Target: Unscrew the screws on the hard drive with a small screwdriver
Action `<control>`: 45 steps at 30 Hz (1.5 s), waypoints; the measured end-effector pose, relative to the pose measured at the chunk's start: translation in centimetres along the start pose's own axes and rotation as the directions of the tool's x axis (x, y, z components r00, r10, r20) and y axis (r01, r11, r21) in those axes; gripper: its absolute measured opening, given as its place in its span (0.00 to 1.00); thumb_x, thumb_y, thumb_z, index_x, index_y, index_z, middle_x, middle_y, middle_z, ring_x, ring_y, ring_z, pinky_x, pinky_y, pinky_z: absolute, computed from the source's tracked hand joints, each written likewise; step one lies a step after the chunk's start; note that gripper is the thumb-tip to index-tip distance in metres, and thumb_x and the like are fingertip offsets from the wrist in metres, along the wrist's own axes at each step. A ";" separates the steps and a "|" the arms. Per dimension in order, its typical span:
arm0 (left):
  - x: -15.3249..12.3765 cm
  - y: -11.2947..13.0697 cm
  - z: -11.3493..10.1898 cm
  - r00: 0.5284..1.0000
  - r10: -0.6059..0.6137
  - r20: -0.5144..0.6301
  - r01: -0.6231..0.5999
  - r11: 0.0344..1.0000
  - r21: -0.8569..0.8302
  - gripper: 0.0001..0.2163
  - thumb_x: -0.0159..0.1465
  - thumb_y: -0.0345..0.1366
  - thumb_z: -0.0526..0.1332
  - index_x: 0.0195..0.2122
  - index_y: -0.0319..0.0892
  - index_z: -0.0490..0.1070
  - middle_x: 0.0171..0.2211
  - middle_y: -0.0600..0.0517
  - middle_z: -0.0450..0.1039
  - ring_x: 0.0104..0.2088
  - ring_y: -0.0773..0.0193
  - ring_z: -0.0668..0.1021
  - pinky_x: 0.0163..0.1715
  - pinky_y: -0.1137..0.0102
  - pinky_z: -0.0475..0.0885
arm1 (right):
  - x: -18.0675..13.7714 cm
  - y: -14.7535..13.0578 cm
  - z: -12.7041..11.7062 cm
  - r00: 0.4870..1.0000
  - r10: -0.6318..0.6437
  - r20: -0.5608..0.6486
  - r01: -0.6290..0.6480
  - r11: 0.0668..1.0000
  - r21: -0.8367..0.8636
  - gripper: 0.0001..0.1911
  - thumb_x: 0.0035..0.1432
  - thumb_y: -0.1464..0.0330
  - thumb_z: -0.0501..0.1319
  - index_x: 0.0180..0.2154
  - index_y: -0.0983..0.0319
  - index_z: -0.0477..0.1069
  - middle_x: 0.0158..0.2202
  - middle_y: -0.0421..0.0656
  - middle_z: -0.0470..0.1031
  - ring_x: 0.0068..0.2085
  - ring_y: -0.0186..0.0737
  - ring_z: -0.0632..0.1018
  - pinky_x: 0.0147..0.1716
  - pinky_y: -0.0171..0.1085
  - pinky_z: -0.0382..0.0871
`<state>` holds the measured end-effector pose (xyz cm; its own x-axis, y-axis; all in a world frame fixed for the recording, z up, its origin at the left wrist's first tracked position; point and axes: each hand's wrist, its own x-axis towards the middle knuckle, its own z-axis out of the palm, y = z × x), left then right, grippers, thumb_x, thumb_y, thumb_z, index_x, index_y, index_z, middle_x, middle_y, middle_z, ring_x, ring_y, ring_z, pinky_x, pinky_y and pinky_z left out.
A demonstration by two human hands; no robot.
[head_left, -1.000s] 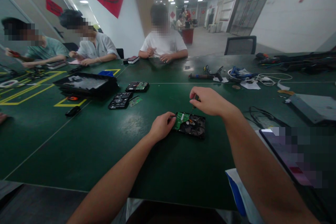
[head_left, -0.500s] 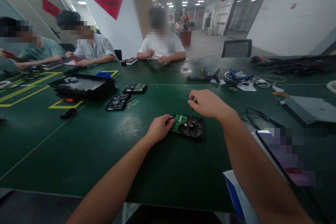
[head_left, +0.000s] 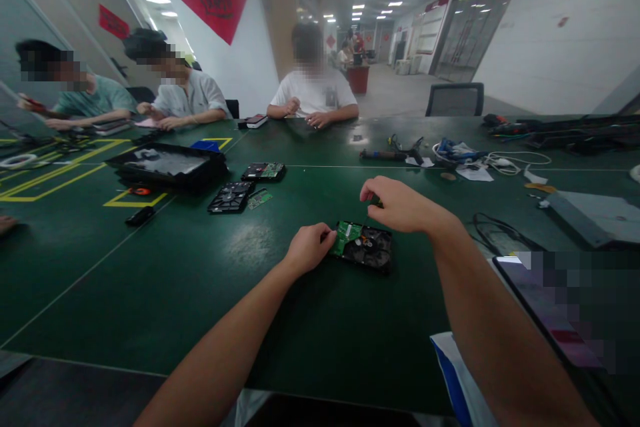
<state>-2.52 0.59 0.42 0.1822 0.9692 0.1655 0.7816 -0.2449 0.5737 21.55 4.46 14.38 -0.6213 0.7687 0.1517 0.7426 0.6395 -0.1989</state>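
A hard drive [head_left: 373, 252] lies on the green table in front of me, its green circuit board [head_left: 346, 236] at the left end and a dark metal body to the right. My left hand [head_left: 311, 248] pinches the drive's left edge between thumb and fingers. Above the board, my right hand [head_left: 403, 204] is closed around a screwdriver [head_left: 367, 217]. Most of its handle is hidden by the fingers, and the thin shaft points down to the board's right edge. Whether the tip sits in a screw is too small to tell.
Farther left lie two more hard drives [head_left: 231, 197] and a loose circuit board [head_left: 260, 198], near a black tray [head_left: 167, 167]. On the right are a grey metal box [head_left: 597, 213], cables [head_left: 505, 230] and a tablet-like screen [head_left: 543, 307]. Several people sit across the table.
The whole view has shifted slightly, so things appear a little farther right and lower. My right fingers have turned a little around the screwdriver. My left hand keeps its hold on the drive.
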 end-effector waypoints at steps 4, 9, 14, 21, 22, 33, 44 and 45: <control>0.1 -0.1 0.1 1.000 -0.004 0.000 0.004 1.000 -0.004 0.12 0.72 0.42 0.60 0.34 0.43 0.78 0.27 0.53 0.77 0.28 0.62 0.76 0.29 0.69 0.60 | 0.1 -0.3 0.0 0.998 0.067 -0.009 -0.067 0.997 -0.026 0.07 0.65 0.70 0.58 0.43 0.61 0.73 0.45 0.50 0.81 0.45 0.47 0.79 0.46 0.41 0.69; 0.1 -0.3 0.2 1.000 -0.006 -0.007 0.006 1.000 -0.012 0.12 0.72 0.42 0.61 0.36 0.44 0.79 0.28 0.53 0.78 0.28 0.62 0.76 0.29 0.69 0.61 | -0.2 -0.5 -0.1 1.000 0.011 -0.003 -0.011 1.000 0.026 0.11 0.61 0.74 0.59 0.46 0.61 0.72 0.47 0.49 0.80 0.46 0.46 0.79 0.46 0.39 0.68; -0.2 -0.2 0.2 1.000 0.009 -0.018 -0.009 0.999 -0.031 0.12 0.73 0.42 0.60 0.35 0.44 0.78 0.28 0.53 0.77 0.28 0.62 0.76 0.29 0.69 0.62 | -0.3 -1.4 -0.4 0.993 0.119 -0.005 -0.119 0.991 -0.059 0.07 0.66 0.70 0.57 0.44 0.62 0.71 0.45 0.51 0.80 0.45 0.50 0.79 0.43 0.42 0.67; -0.3 -0.5 0.7 0.998 0.007 -0.064 -0.012 0.996 -0.088 0.09 0.71 0.40 0.63 0.47 0.45 0.79 0.35 0.53 0.81 0.33 0.62 0.80 0.33 0.70 0.68 | -0.3 -1.6 -0.3 0.999 0.041 0.000 -0.041 0.999 0.001 0.11 0.63 0.75 0.58 0.47 0.61 0.70 0.48 0.51 0.79 0.48 0.48 0.79 0.46 0.41 0.67; -0.3 -0.6 0.8 0.998 0.004 -0.070 -0.011 0.995 -0.102 0.09 0.71 0.40 0.63 0.48 0.45 0.79 0.34 0.53 0.81 0.32 0.62 0.79 0.33 0.70 0.68 | -0.3 -1.5 -0.3 0.999 0.043 -0.009 -0.043 0.999 0.009 0.12 0.63 0.74 0.59 0.49 0.61 0.69 0.47 0.50 0.80 0.47 0.48 0.79 0.45 0.41 0.67; -0.5 -0.5 -0.3 0.999 0.049 -0.003 -0.048 0.984 -0.170 0.13 0.69 0.39 0.64 0.53 0.44 0.78 0.39 0.52 0.81 0.35 0.61 0.80 0.36 0.68 0.72 | 0.0 0.2 0.5 0.989 0.127 -0.073 -0.130 0.991 -0.036 0.07 0.65 0.65 0.62 0.43 0.60 0.71 0.45 0.50 0.80 0.44 0.49 0.79 0.43 0.42 0.68; -0.6 -0.1 -1.3 0.995 0.059 0.080 -0.040 0.975 -0.220 0.13 0.69 0.37 0.63 0.53 0.42 0.77 0.38 0.51 0.79 0.34 0.62 0.78 0.35 0.69 0.71 | -0.3 -1.0 -0.1 0.999 0.042 -0.014 -0.042 0.998 -0.045 0.09 0.63 0.70 0.60 0.45 0.61 0.72 0.48 0.51 0.79 0.46 0.48 0.79 0.45 0.41 0.69; -0.6 -0.1 -1.3 0.995 0.060 0.078 -0.041 0.974 -0.221 0.13 0.68 0.37 0.63 0.53 0.42 0.77 0.38 0.51 0.79 0.34 0.63 0.78 0.35 0.69 0.71 | -0.3 -1.0 -0.1 1.000 0.028 -0.013 -0.029 0.999 -0.038 0.09 0.63 0.72 0.60 0.45 0.61 0.72 0.49 0.51 0.79 0.47 0.48 0.79 0.46 0.41 0.69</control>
<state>-3.46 0.04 1.30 0.2746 0.9519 0.1361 0.6220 -0.2838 0.7297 21.02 3.61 14.68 -0.5969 0.7865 0.1586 0.7691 0.6172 -0.1662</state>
